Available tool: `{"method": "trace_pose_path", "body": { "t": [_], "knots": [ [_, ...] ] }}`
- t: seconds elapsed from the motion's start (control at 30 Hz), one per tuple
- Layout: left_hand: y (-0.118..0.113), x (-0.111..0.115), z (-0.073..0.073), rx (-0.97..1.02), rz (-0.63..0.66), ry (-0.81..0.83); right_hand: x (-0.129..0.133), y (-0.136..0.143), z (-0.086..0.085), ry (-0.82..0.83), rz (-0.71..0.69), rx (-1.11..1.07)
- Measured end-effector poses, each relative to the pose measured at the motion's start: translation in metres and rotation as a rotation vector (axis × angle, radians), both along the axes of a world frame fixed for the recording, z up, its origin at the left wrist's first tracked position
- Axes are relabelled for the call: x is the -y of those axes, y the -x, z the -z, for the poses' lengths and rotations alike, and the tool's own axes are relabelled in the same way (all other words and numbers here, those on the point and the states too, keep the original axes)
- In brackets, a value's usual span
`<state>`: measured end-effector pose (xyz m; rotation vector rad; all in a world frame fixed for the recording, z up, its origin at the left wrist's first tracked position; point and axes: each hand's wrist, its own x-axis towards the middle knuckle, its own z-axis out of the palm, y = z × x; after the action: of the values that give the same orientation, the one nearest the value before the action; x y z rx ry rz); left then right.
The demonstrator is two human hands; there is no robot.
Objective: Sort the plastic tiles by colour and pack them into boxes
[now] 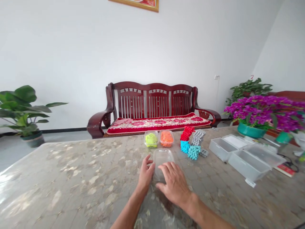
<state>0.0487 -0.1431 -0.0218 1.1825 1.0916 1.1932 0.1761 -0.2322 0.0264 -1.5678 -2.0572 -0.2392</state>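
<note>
A clear plastic container (164,155) sits on the patterned table between my hands, with nothing visible in it. My left hand (145,173) is at its left side, fingers apart, the fingertips near its wall. Over its right and near part lies my right hand (175,183), fingers spread and partly hiding it. Beyond it stand a clear box of yellow-green pieces (151,140) and a clear box of orange pieces (166,138). To the right are red blocks (187,133), blue blocks (185,147), teal blocks (194,152) and grey blocks (198,137).
Translucent open bins (249,163) stand at the right of the table (83,171). Behind them are purple flowers in a green pot (252,129) and a red item (284,170) beside a black cable. A wooden bench (157,101) is beyond the table.
</note>
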Motion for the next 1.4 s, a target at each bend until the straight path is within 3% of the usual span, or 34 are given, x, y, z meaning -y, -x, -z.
{"method": "trace_pose_path", "body": {
  "t": [0.2,0.5,0.9,1.07,1.27,1.4],
  "knots": [
    [-0.005,0.014,0.0,0.139,0.093,0.119,-0.009,0.009,0.021,-0.066,0.047,-0.015],
    [-0.01,0.017,0.001,0.2,0.172,0.175,-0.013,0.003,0.031,-0.159,0.128,-0.025],
    [-0.012,0.021,-0.005,0.26,0.24,0.254,-0.023,-0.005,0.036,-0.334,0.087,0.037],
    [-0.009,0.023,-0.011,0.305,0.302,0.302,-0.023,-0.007,0.034,-0.342,0.001,-0.091],
    [-0.015,0.024,-0.012,0.226,0.181,0.382,-0.025,-0.012,0.028,-0.385,-0.071,-0.368],
    [-0.013,0.017,-0.011,0.165,0.127,0.373,-0.032,-0.029,0.018,-0.508,0.011,-0.621]
  ]
}}
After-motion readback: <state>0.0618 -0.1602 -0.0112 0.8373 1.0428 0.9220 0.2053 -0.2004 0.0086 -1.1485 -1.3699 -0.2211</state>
